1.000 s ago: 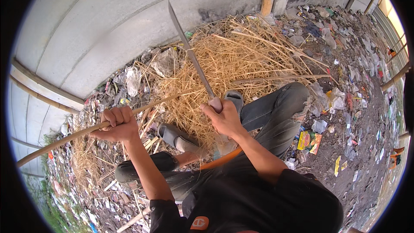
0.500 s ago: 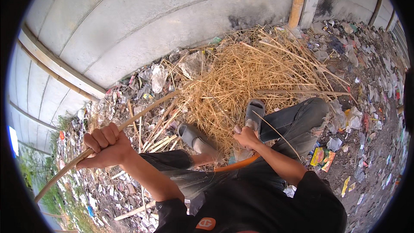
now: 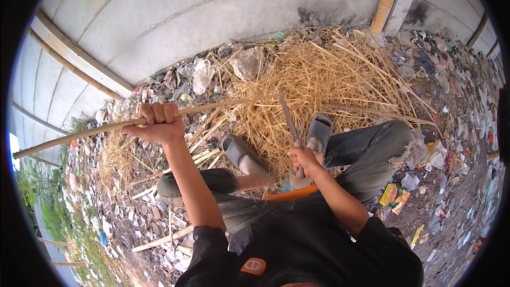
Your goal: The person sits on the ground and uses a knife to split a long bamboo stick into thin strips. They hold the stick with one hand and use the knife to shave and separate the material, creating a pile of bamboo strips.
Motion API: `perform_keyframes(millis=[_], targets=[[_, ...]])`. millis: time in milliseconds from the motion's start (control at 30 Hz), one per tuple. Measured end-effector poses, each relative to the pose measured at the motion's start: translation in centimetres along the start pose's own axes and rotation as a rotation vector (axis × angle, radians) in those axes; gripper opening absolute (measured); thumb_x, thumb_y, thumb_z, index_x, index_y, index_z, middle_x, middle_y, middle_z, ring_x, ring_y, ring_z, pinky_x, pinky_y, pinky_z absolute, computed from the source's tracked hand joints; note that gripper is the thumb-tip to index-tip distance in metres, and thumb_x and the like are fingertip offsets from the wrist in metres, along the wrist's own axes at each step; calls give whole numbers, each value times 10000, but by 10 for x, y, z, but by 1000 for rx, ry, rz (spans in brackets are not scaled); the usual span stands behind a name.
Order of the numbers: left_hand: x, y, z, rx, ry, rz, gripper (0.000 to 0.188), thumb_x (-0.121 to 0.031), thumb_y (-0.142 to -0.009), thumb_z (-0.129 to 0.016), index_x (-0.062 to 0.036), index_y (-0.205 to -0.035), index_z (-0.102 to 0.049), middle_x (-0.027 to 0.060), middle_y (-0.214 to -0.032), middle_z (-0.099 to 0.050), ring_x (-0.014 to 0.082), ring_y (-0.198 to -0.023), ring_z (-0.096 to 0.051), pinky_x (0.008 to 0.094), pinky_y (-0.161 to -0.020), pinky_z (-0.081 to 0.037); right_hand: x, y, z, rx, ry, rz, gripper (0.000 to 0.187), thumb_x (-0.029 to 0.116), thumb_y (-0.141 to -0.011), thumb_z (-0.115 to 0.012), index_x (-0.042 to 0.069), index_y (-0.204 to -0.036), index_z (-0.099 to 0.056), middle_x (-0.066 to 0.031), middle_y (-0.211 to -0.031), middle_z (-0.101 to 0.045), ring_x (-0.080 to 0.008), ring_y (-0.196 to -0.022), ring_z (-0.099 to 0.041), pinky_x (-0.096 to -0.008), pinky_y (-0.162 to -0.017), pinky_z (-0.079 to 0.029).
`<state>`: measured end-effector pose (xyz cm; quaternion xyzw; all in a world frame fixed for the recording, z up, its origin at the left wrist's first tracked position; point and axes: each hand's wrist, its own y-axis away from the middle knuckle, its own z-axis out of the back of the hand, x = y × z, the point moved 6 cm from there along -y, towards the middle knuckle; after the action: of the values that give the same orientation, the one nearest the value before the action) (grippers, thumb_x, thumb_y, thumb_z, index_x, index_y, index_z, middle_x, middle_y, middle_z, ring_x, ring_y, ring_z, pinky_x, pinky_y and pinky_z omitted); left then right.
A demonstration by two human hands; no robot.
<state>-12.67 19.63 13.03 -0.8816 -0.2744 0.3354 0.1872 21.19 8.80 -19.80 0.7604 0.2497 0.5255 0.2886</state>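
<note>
My left hand (image 3: 158, 123) is wrapped round a long, thin strip of bamboo or wood (image 3: 218, 106), which runs from the far left to above the pale heap of shavings and straw-like strips (image 3: 329, 77). In my right hand (image 3: 304, 158), between my knees, is the handle of a knife with a long, dark, narrow blade (image 3: 288, 114). The blade points up and away, its tip close to the strip's right end; whether they touch I cannot tell. My feet in grey sandals (image 3: 321, 127) rest at the heap's near edge.
A grey panel wall (image 3: 223, 16) with a bamboo post (image 3: 387, 0) stands beyond the heap. Plastic litter (image 3: 457, 127) covers the dark ground on both sides. Loose strips (image 3: 199, 138) lie left of the heap. Something orange and band-like (image 3: 289, 194) lies across my lap.
My left hand has moved up and right, and the strip now lies flatter. The knife in my right hand has swung so its blade shows plainly, pointing away from me.
</note>
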Motion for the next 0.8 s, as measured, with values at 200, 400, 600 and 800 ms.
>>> perform_keyframes(millis=[200,400,600,800], targets=[[58,-2,27,62,-213,101,788,-917,-892,-226,-182,-607,-249,-56,-487,-160,97,-450,-84,300,-430,-79,-44,-18,21,-76,-233,-201,287,161,-872,-686,158,-702,-455,44,-617,-440,-123,-472,-438,-395,-524,-440],[141,24,37,91,-282,412,816,-911,-898,-173,-160,-589,-247,-37,-526,-219,134,-510,-163,310,-487,-168,-46,-26,23,-78,-255,-140,168,185,-867,-707,87,-844,-572,-12,-660,-500,-171,-484,-505,-430,-461,-480],[159,4,14,131,-334,318,818,-856,-945,-175,-134,-585,-309,-14,-544,-291,113,-512,-223,279,-484,-196,-34,-8,10,-97,93,27,241,185,-892,-709,79,-763,-535,-25,-621,-502,-157,-481,-500,-384,-473,-446],[164,10,7,-66,-485,14,660,-606,-1050,-455,-125,-620,-315,-28,-520,-314,101,-414,-325,280,-400,-247,-5,22,-31,119,276,172,417,386,-976,-675,80,-742,-513,-16,-608,-478,-126,-465,-475,-357,-451,-448]])
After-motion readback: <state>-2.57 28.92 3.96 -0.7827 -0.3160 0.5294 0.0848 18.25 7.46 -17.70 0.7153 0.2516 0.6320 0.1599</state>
